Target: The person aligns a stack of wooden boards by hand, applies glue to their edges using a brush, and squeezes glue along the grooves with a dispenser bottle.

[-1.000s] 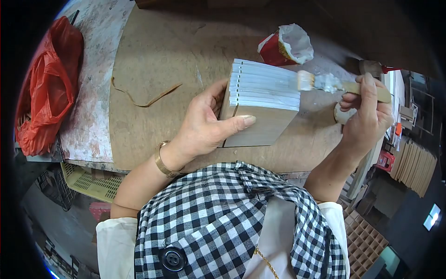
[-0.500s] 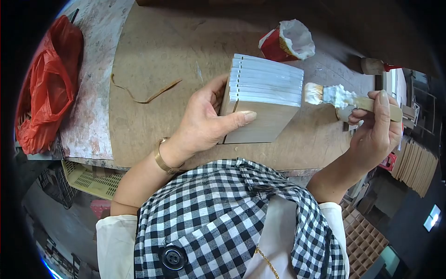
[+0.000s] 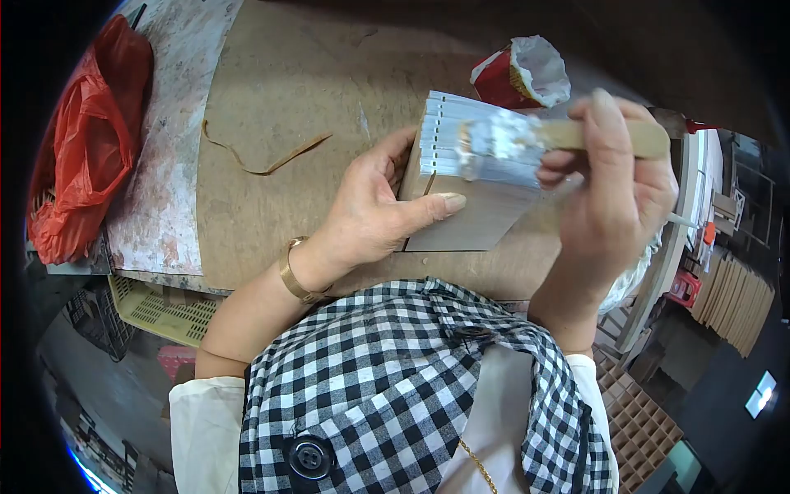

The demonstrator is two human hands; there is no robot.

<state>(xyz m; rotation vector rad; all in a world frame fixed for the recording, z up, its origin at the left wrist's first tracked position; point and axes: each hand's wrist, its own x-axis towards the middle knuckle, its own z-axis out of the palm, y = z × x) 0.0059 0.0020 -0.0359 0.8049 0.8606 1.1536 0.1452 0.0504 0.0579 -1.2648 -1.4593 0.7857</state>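
My left hand grips a stack of thin wooden boards at its left end, thumb across the near face and fingers behind. The upper edges of the stack are coated white, with a row of dark notches near the left end. My right hand is closed round the wooden handle of a paintbrush. Its bristles, thick with white paste, are over the coated edges; motion blurs them, and I cannot tell whether they touch. Behind the stack stands a red container lined with white paste.
A brown strip lies on the board-topped table. A red plastic bag is at the far left. Below the table edge sits a yellow crate. Stacked slats and a wooden grid are at right.
My right hand has swung the paintbrush leftward from beside the stack to over its white edges. My left hand keeps its grip on the boards.
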